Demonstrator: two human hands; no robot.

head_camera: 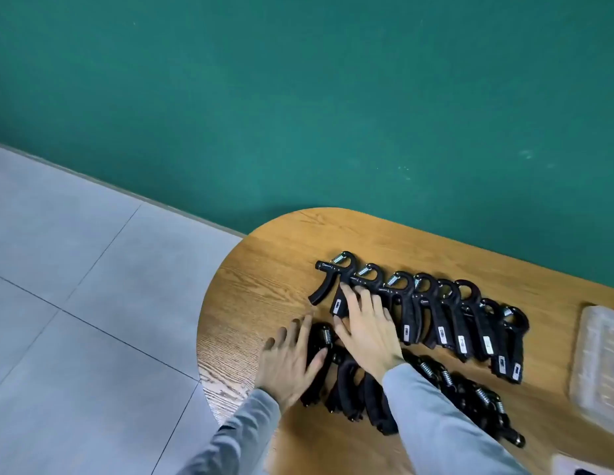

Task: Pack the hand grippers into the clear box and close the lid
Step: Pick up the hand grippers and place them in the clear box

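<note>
Several black hand grippers with steel springs lie in two rows on the rounded wooden table (264, 269). The far row (449, 313) runs from the table's left end toward the right. The near row (470, 392) lies closer to me, partly under my arms. My left hand (288, 358) rests flat with spread fingers on the leftmost gripper of the near row (324, 337). My right hand (367, 323) lies fingers apart on the second gripper of the far row (340, 305). A blurred clear box (600, 365) sits at the right edge.
The table's curved left end borders grey floor tiles (76, 286). A green wall (298, 97) stands behind the table. A pale object (579, 467) shows at the bottom right corner. Grey sleeves cover both forearms.
</note>
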